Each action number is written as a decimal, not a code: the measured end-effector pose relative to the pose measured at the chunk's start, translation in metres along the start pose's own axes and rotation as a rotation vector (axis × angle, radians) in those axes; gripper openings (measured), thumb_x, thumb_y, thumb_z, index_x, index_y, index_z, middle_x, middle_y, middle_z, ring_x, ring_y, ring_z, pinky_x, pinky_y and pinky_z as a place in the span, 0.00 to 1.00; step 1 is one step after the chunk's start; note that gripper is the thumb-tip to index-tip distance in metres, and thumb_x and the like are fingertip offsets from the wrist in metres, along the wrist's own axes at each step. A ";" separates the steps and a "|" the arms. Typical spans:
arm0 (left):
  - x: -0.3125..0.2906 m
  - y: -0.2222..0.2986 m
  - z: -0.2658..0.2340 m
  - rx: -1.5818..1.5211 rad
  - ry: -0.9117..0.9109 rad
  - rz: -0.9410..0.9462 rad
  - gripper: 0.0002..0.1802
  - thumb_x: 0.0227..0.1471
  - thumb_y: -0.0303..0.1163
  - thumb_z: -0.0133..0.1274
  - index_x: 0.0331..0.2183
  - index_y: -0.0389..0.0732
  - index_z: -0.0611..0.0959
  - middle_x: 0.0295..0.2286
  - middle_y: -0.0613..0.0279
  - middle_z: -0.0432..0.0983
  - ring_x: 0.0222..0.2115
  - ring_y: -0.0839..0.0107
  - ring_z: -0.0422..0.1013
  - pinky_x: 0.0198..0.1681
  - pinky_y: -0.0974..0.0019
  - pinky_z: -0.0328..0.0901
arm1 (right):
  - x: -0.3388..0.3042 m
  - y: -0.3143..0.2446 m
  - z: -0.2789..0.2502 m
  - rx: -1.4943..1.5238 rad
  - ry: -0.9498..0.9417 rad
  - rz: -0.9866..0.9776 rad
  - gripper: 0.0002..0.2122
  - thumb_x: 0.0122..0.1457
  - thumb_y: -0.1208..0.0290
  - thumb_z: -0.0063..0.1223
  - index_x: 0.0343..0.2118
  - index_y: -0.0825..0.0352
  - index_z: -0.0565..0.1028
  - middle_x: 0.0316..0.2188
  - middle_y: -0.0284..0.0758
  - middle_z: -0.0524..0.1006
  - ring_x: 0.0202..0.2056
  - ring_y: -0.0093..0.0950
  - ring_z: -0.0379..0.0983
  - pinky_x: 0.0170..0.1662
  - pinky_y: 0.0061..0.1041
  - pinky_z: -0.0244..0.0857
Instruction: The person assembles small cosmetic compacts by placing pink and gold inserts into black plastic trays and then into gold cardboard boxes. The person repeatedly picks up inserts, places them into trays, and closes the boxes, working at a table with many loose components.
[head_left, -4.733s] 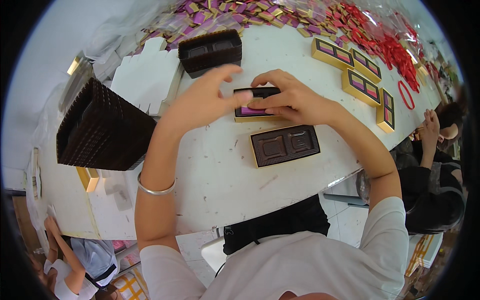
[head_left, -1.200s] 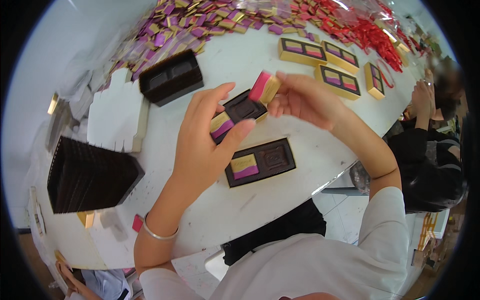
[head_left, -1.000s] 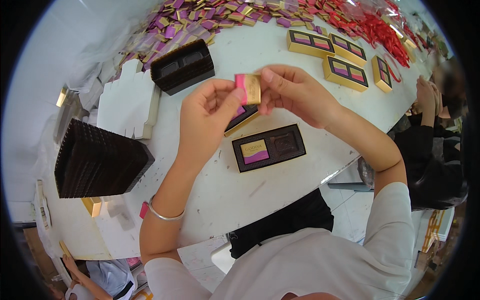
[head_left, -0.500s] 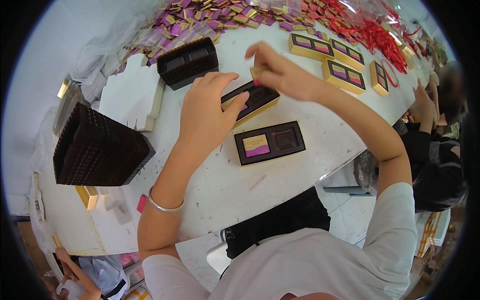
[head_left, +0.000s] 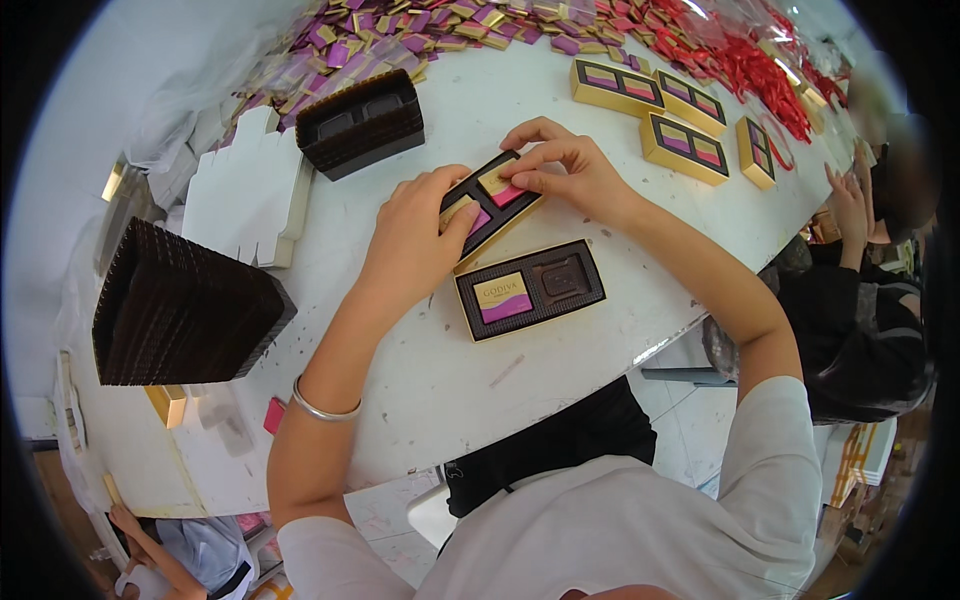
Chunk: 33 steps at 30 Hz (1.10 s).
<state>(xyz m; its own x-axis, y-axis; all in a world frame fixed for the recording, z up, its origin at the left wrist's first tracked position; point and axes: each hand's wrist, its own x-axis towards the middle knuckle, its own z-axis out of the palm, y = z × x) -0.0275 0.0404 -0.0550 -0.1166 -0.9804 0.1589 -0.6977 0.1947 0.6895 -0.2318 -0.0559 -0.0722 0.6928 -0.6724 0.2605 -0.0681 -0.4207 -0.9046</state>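
Note:
My left hand (head_left: 412, 238) rests on the near end of a gold-rimmed box with a dark brown tray (head_left: 490, 205), its fingertips pressing a gold-and-pink wrapped square (head_left: 462, 214) into a slot. My right hand (head_left: 562, 170) pinches a second gold-and-pink square (head_left: 499, 186) at the far end of the same tray. Just in front lies a second box (head_left: 531, 288), holding one gold-and-purple square in its left slot while the right slot is bare.
A stack of dark trays (head_left: 183, 310) stands at the left, a smaller stack (head_left: 360, 121) and white cartons (head_left: 250, 190) behind. Several filled gold boxes (head_left: 660, 115) line the far right, wrapped squares (head_left: 420, 25) and red ribbons (head_left: 760, 70) beyond. Another person (head_left: 870, 260) sits right.
Both hands lowered from holding wrapped squares above the table onto the far box. The squares now sit in its tray slots. The near box has gained one square since the earliest frame.

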 end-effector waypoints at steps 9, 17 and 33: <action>0.007 -0.015 0.008 -0.138 0.035 0.068 0.16 0.48 0.28 0.51 0.42 0.41 0.74 0.37 0.53 0.73 0.41 0.56 0.67 0.45 0.59 0.62 | 0.010 -0.007 -0.004 -0.119 -0.104 0.057 0.03 0.51 0.73 0.56 0.29 0.64 0.77 0.38 0.35 0.69 0.44 0.28 0.64 0.50 0.25 0.56; 0.008 -0.017 0.009 -0.207 0.034 0.026 0.18 0.47 0.27 0.53 0.43 0.37 0.74 0.37 0.53 0.73 0.40 0.59 0.67 0.46 0.62 0.61 | 0.025 -0.029 0.012 -0.645 -0.163 0.073 0.08 0.49 0.69 0.51 0.21 0.68 0.70 0.31 0.40 0.69 0.35 0.35 0.68 0.40 0.29 0.62; 0.005 -0.032 0.009 -0.566 0.158 -0.075 0.14 0.54 0.34 0.50 0.37 0.33 0.77 0.29 0.62 0.75 0.33 0.77 0.68 0.41 0.74 0.60 | 0.111 0.126 -0.251 -0.798 0.316 0.431 0.16 0.48 0.69 0.56 0.42 0.65 0.73 0.39 0.41 0.74 0.41 0.34 0.71 0.45 0.28 0.64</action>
<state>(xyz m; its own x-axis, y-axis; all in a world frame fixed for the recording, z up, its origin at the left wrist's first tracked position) -0.0119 0.0285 -0.0828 0.0555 -0.9842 0.1680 -0.2089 0.1531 0.9659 -0.3436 -0.3367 -0.0727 0.2759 -0.9504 0.1436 -0.8213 -0.3107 -0.4785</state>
